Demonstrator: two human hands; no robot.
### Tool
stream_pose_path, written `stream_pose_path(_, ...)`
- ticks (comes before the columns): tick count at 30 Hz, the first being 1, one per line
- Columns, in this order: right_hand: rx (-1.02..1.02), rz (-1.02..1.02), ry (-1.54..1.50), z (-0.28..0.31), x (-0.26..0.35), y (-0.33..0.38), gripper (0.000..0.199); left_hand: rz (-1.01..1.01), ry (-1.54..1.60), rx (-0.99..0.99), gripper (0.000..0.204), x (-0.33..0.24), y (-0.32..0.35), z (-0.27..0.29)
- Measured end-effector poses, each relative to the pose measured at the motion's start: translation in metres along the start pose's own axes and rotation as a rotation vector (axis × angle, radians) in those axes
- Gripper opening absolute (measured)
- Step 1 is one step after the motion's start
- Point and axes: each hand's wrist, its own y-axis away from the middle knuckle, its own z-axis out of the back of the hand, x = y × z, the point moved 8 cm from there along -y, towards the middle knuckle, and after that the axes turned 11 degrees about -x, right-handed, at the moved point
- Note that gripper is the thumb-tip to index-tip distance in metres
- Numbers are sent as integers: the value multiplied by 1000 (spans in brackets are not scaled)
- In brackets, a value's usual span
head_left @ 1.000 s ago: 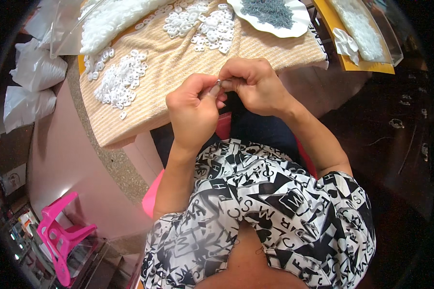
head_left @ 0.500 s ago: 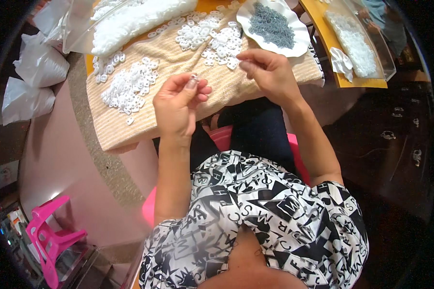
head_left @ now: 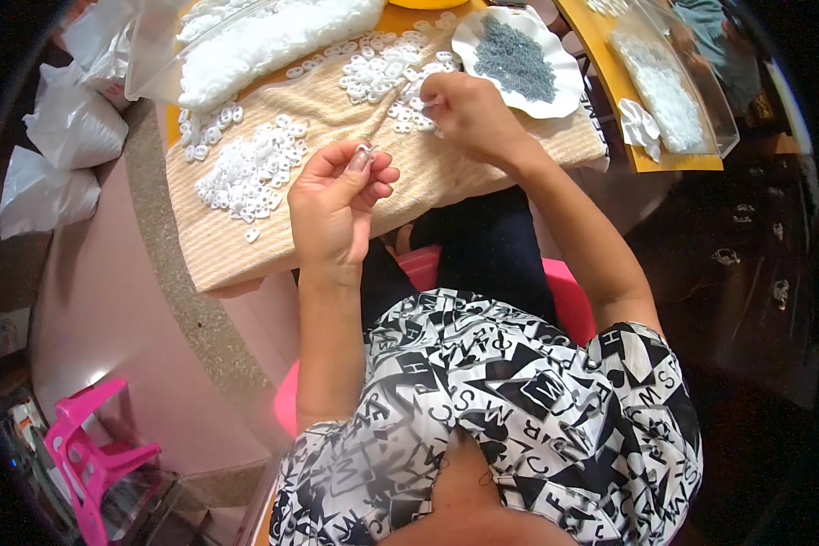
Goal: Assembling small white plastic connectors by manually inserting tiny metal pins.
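My left hand [head_left: 335, 196] is closed, thumb and fingertips pinching a small white plastic piece [head_left: 365, 149] above the front part of the towel. Just right of it, my right hand [head_left: 471, 116] has its thumb and fingers drawn together over the edge of a pile of small white plastic pieces with holes [head_left: 406, 111]. What those fingers hold, if anything, is too small to make out. Beyond that hand stands a white wavy-rimmed dish [head_left: 569, 96] with many small grey parts [head_left: 516, 60]. Another pile of white pieces [head_left: 246, 177] lies left of my left hand.
A striped beige towel [head_left: 223, 259] covers the work surface. A clear bin of white parts [head_left: 273, 50] stands at the back left, another clear bin [head_left: 669, 100] at the right. White bags [head_left: 73, 123] stand far left; a pink stool [head_left: 96, 460] is lower left.
My right hand has moved left and slightly up, its fingers drawing closer together over the white pieces. The left hand keeps its pinch in nearly the same place.
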Motion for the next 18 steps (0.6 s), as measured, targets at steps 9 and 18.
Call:
stream_pose_path(9,213,-815,-1474,-6,-4,57,13,96,22,122,12,20,15,-22)
stream_pose_path(18,97,-742,-1466,-3,5,74,16,103,-20,195,11,26,24,-35)
